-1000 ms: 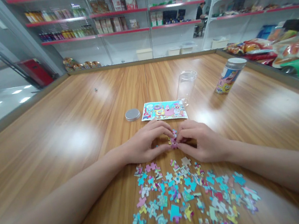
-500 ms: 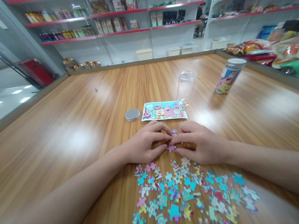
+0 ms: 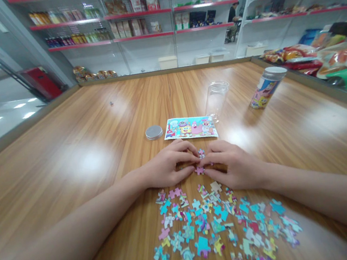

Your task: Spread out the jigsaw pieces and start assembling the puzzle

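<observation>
My left hand (image 3: 172,164) and my right hand (image 3: 229,162) meet over a few pink jigsaw puzzle pieces (image 3: 200,170) on the wooden table. Fingertips of both hands are closed on these pieces, partly covering them. A piece with a printed face (image 3: 201,153) shows just beyond the fingers. Nearer to me lie several loose jigsaw pieces (image 3: 202,246), mostly blue, with some pink, yellow and white ones. Behind my hands is a picture card (image 3: 189,128) with colourful cartoon figures. Whether the pink pieces are joined, I cannot tell.
A silver lid (image 3: 154,132) lies left of the card. A clear plastic jar (image 3: 216,101) stands behind its right end, and a printed canister (image 3: 267,88) farther right. Snack packs (image 3: 302,58) sit past the table's right edge. Stocked shelves (image 3: 140,15) line the back.
My right fingertips have shifted very slightly at the pink pieces, and a little more of the pieces shows. The left hand stays nearly still; the loose pieces have not moved.
</observation>
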{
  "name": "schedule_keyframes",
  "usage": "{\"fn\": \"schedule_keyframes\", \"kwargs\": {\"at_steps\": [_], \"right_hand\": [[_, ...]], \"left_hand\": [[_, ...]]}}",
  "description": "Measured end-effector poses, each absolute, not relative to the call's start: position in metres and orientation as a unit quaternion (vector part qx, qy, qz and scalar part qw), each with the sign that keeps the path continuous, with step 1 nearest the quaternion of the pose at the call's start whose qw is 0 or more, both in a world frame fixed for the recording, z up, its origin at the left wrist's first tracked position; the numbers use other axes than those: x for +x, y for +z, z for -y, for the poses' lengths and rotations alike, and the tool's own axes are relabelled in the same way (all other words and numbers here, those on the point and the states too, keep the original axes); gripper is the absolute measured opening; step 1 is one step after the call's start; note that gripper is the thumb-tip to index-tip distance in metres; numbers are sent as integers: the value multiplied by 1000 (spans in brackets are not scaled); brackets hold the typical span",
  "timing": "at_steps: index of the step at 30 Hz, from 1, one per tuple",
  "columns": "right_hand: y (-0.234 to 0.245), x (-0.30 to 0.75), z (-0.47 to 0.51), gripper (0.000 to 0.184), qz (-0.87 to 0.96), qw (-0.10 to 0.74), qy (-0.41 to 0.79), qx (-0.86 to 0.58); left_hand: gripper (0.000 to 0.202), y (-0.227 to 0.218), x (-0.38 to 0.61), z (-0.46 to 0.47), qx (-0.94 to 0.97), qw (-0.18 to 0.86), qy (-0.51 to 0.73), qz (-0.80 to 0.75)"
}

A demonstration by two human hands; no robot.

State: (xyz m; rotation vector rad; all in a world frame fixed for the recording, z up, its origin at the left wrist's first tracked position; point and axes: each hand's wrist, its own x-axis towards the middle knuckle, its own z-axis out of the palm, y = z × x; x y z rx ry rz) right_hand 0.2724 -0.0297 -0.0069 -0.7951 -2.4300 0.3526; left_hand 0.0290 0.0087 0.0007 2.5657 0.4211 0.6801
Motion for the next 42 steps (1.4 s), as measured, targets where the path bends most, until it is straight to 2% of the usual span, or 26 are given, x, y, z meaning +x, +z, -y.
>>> {"fn": "schedule_keyframes", "kwargs": {"at_steps": [12, 22, 31, 38, 42], "right_hand": [[1, 271, 30, 9, 906, 268, 159, -285], [-1, 272, 29, 11, 904, 277, 161, -284], [-3, 273, 29, 24, 897, 303, 126, -297], [-2, 272, 30, 12, 903, 278, 132, -298], [-3, 271, 30, 11, 902, 270, 128, -313]], "left_hand": [[22, 1, 31, -9, 925, 225, 265, -150], [24, 0, 31, -10, 926, 226, 263, -152], [23, -2, 30, -10, 923, 230, 266, -156], [22, -2, 29, -10, 924, 230, 261, -159], [23, -1, 29, -10, 923, 231, 266, -156]]}}
